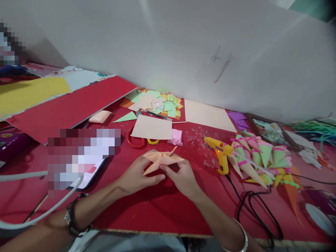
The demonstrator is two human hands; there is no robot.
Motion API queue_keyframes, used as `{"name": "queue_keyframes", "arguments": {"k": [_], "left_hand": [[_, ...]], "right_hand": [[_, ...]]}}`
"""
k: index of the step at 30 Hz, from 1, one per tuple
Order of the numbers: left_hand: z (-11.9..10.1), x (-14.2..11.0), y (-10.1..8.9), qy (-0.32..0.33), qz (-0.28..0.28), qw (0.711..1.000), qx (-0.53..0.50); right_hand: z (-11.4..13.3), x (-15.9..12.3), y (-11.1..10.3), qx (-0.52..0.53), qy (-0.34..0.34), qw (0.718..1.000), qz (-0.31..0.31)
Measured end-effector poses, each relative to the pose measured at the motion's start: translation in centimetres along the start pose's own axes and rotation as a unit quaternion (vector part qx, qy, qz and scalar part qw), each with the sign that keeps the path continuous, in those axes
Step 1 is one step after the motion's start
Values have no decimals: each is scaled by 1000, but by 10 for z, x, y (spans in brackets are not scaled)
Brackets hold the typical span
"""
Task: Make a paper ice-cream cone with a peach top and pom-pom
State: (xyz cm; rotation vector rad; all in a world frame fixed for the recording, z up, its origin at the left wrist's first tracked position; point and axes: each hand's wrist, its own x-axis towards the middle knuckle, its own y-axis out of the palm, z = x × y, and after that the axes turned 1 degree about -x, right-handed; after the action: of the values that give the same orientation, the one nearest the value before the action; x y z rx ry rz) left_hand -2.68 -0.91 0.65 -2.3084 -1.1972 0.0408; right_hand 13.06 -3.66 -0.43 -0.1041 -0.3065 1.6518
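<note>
A folded peach paper star [164, 159] with several points is held between both hands above the red table, close to its front edge. My left hand [143, 172] grips it from the left, with fingers behind the paper. On the other side, my right hand [181, 171] pinches it with the thumb on the near face. Just beyond the hands lie a beige paper sheet [152, 127] and red-handled scissors [135, 141] partly under it. A small bag of pink material [176, 136] rests beside the sheet.
A yellow glue gun [220, 154] with a black cord [249, 203] stands at right, near several paper cones [262, 150]. Paper scraps [157, 101] are piled at the back. A phone [91, 171], partly blurred, and a white cable [52, 211] are at left, below a red board [78, 101].
</note>
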Motion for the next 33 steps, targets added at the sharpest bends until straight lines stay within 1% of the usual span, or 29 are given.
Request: {"name": "queue_keyframes", "arguments": {"k": [2, 4, 7, 9, 13, 15, 19, 22, 25, 27, 28, 29, 31, 33], "left_hand": [[1, 1, 0, 2, 6, 1000, 4], [3, 1, 1, -5, -2, 1000, 2], [5, 1, 2, -39, -55, 998, -14], [4, 2, 1, -59, -66, 996, -29], [1, 2, -1, -70, -53, 995, -56], [1, 1, 0, -74, -47, 994, -71], [5, 0, 2, -93, -41, 990, -97], [4, 1, 2, -111, -33, 990, -78], [-1, 3, -5, -91, 7, 996, -5], [-3, 0, -13, -72, 17, 991, 109], [-3, -2, -17, -67, 5, 981, 181], [-1, -6, -22, -69, -26, 963, 258], [7, -17, -29, -80, -108, 916, 378], [20, -28, -34, -97, -185, 870, 446]], "right_hand": [[1, -1, 1, -4, -7, 1000, 8], [1, -2, 2, -12, -12, 1000, 14], [0, -2, 4, -14, -15, 1000, 8], [-1, -2, 4, 17, -8, 1000, -12], [-2, 2, 0, 143, 13, 987, -70], [-3, 3, -3, 165, 30, 984, -61], [-4, 3, -6, 115, 69, 990, -33], [-3, 3, -6, 93, 72, 993, -23], [-3, 3, -5, 88, 68, 994, -15], [-3, 4, -5, 91, 70, 993, -25], [-3, 4, -5, 93, 72, 993, -31], [-4, 5, -5, 97, 75, 992, -38], [-5, 5, -4, 102, 81, 991, -42], [-5, 4, -4, 104, 85, 990, -38]]}}
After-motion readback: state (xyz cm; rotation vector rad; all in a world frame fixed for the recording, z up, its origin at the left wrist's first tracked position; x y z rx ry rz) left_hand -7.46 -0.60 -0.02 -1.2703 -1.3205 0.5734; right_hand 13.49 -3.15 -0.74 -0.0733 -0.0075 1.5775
